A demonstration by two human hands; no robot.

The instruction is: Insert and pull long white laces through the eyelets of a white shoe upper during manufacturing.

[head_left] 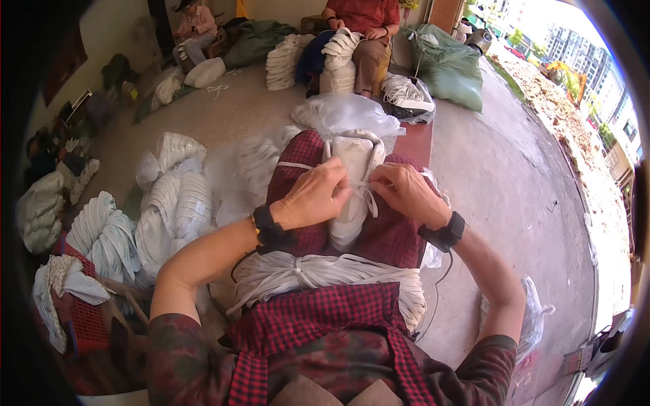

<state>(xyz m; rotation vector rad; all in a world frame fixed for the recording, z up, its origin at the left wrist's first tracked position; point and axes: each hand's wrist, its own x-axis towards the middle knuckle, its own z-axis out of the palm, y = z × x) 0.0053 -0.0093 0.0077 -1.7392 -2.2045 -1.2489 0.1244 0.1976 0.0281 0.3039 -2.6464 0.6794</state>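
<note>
A white shoe upper (355, 152) lies lengthwise between my knees, on a red-and-black checked apron (298, 152). Across its front runs a white shoelace (365, 197), looped near the middle. My left hand (315, 193) is closed at the lace's left side, thumb and fingers pinched together over the upper. From the other side my right hand (407, 193) pinches the lace close to the loop. Exactly how the lace passes between the fingertips is partly hidden. Nearer my body, a tied bundle of white shoelaces (325, 274) rests across my lap.
Stacks of white shoe uppers (172, 203) stand on the floor at my left, by a red basket (88, 318). Ahead lies a clear plastic bag (345, 115). Beyond it a person in red (365, 13) handles white uppers. A large green sack (447, 68) stands at the far right.
</note>
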